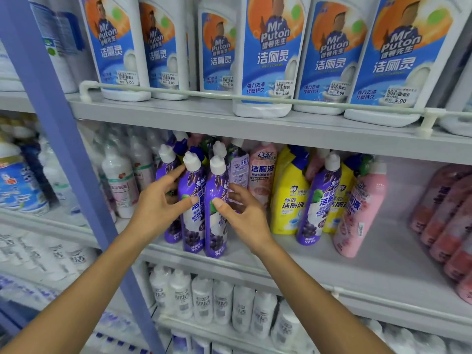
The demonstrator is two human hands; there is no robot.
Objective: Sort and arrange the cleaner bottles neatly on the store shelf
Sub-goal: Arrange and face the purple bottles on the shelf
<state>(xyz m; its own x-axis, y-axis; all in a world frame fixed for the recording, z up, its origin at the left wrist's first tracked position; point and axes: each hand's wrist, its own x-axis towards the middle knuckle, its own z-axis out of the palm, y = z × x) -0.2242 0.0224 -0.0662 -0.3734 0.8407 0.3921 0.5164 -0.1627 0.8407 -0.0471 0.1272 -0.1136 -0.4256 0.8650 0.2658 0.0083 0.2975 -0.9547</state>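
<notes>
Two purple cleaner bottles with white caps stand side by side at the front of the middle shelf (319,261). My left hand (155,205) grips the left purple bottle (192,226), thumb on its label and fingers reaching round near its neck. My right hand (242,215) holds the right purple bottle (217,238) the same way, thumb in front and fingers behind. More purple bottles stand behind them. Further right are a pale pink bottle (261,175), a yellow bottle (288,198), another purple bottle (315,200) and a leaning pink bottle (357,210).
White Mr Puton bottles (265,54) line the upper shelf behind a white rail (229,97). A blue upright post (53,129) runs down the left. Wrapped pink bottles (447,215) lie at the far right. Small white bottles (222,302) fill the lower shelf.
</notes>
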